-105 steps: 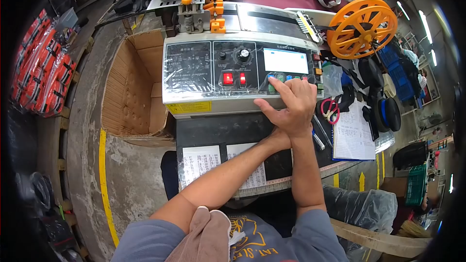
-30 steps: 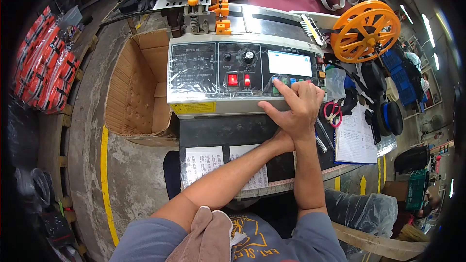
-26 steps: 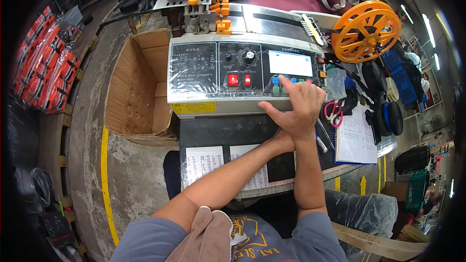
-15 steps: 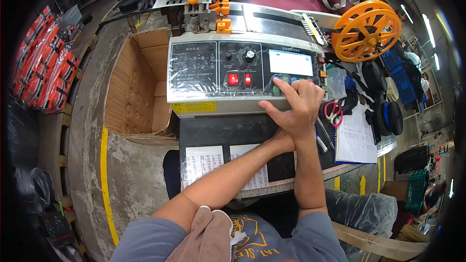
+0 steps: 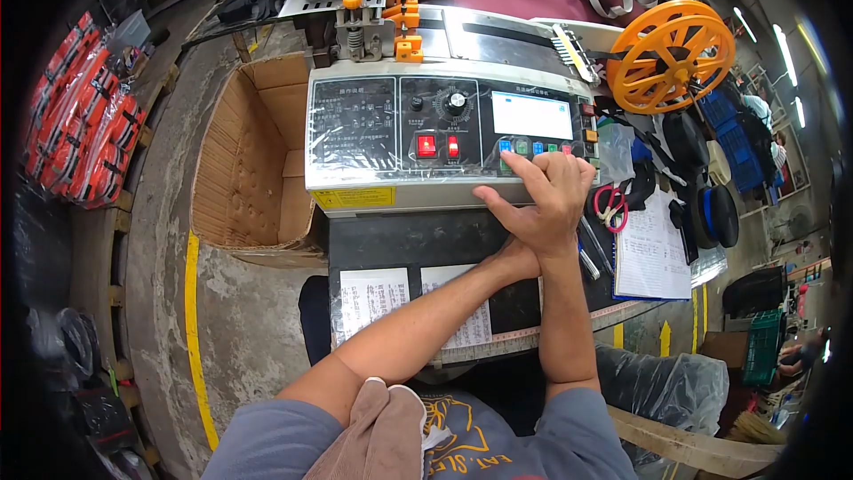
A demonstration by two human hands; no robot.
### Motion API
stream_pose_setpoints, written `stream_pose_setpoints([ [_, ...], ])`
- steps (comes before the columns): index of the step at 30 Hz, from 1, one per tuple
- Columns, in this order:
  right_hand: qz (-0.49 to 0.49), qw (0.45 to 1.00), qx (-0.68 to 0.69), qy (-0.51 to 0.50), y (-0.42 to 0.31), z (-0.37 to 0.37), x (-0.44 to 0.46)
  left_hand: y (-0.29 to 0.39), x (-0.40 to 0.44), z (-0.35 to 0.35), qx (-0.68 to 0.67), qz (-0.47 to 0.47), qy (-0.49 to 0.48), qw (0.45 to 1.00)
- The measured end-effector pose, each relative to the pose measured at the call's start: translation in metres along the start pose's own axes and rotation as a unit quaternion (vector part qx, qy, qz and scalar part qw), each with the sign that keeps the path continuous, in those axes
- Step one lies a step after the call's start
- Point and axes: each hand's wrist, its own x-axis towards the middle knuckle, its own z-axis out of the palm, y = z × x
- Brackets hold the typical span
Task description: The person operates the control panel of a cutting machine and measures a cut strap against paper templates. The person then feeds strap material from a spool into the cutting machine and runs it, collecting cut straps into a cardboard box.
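My right hand (image 5: 553,196) is over the lower right of the control panel of a white machine (image 5: 498,194), palm down, with thumb and fingers apart and nothing held. Its index fingertip is just below a blue button (image 5: 506,146), in a row of small coloured buttons under the lit screen (image 5: 531,116). Two red switches (image 5: 426,146) and a round dial (image 5: 456,104) lie to the left on the panel. My left hand (image 5: 520,260) rests against the underside of my right wrist; its fingers are hidden behind that wrist.
An open cardboard box (image 5: 240,160) stands left of the machine. Orange reels (image 5: 673,58) are mounted at the right. Pink-handled scissors (image 5: 610,206), pens (image 5: 588,262) and a written notebook (image 5: 653,249) lie beside my right arm. Handwritten sheets (image 5: 373,298) lie under my left forearm.
My right index fingertip has moved slightly down from the blue button, and more of the button row shows. My left arm stays in place.
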Motion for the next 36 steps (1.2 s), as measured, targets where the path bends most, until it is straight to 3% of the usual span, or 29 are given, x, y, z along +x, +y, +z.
stream_pose_setpoints([
  [12,-0.004,1.000,0.012,0.020,0.001,-0.001,-0.002,0.002,-0.002,-0.002,0.014,0.017,0.001,1.000],
  [19,0.009,0.999,0.025,0.021,0.001,0.001,0.002,-0.005,-0.001,-0.005,0.008,-0.039,-0.057,0.998],
  [27,0.005,0.998,0.018,0.064,0.008,-0.002,-0.005,-0.012,-0.002,0.000,0.061,0.021,-0.031,0.997],
  [36,0.001,0.997,0.026,0.067,0.006,0.001,-0.002,-0.009,-0.001,-0.002,0.034,0.000,-0.050,0.998],
])
